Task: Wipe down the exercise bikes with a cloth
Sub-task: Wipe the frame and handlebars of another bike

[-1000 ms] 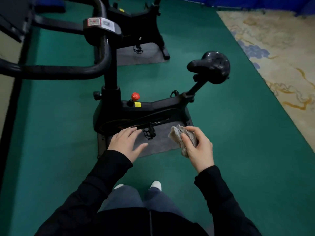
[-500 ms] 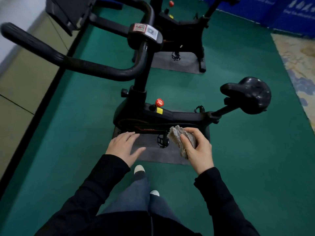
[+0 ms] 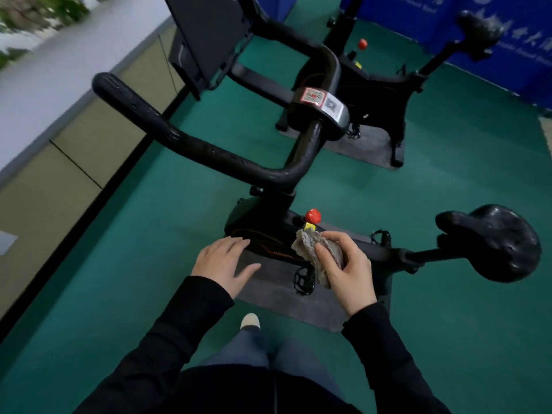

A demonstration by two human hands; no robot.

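Cloth (image 3: 316, 252), grey and crumpled, sits bunched in the right hand (image 3: 348, 268), fingers curled round it, above the near exercise bike (image 3: 268, 234) frame beside its red knob (image 3: 312, 216). Left hand (image 3: 224, 262) hovers flat, fingers spread, holding nothing, over the mat's (image 3: 280, 291) left edge.

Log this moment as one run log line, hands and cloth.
left hand: open, empty | right hand: grips grey cloth | near bike: not yet touched | stage: approach
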